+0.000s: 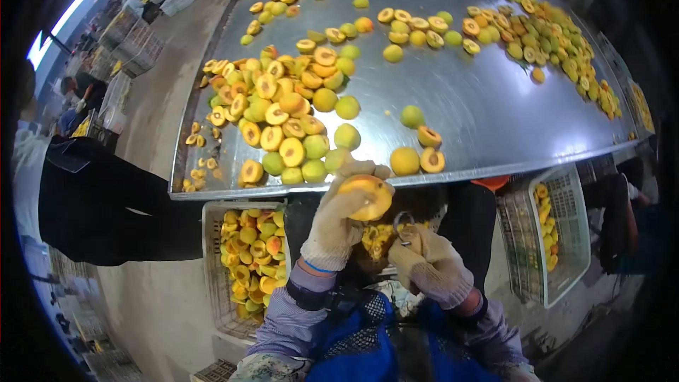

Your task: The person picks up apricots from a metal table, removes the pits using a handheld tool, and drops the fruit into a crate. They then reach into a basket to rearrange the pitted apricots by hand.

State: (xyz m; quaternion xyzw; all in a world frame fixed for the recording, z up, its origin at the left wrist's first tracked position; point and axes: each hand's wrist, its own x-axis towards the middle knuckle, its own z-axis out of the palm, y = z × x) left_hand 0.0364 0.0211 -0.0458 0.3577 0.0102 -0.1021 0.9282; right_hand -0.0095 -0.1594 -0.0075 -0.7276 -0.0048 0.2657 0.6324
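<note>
Fruit [373, 200] in left hand [337, 221]; tool [405, 242] nearby

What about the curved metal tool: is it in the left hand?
No, the right hand grips the curved metal tool, while the left hand holds a yellow-orange fruit.

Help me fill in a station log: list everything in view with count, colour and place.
Metal table: one, silver, ahead
Left fruit pile: uncounted, yellow-green-orange, table's left
Right fruit pile: uncounted, yellow-green, table's far right
Other table fruit: scattered, yellow-green-orange, between and around piles
Left crate: one, pale, floor, holding fruit
Right crate: one, pale, floor, holding fruit
Lower fruit: uncounted, yellow, below table's front edge
Background crates: several, pale, far left
Other people: several, mostly dark clothing, around
Held fruit piece: one, yellow-orange, left hand
Ring-ended tool: one, grey, right hand
Apron: one, blue, torso
Left hand, right hand: two, cream gloves, front centre
</note>
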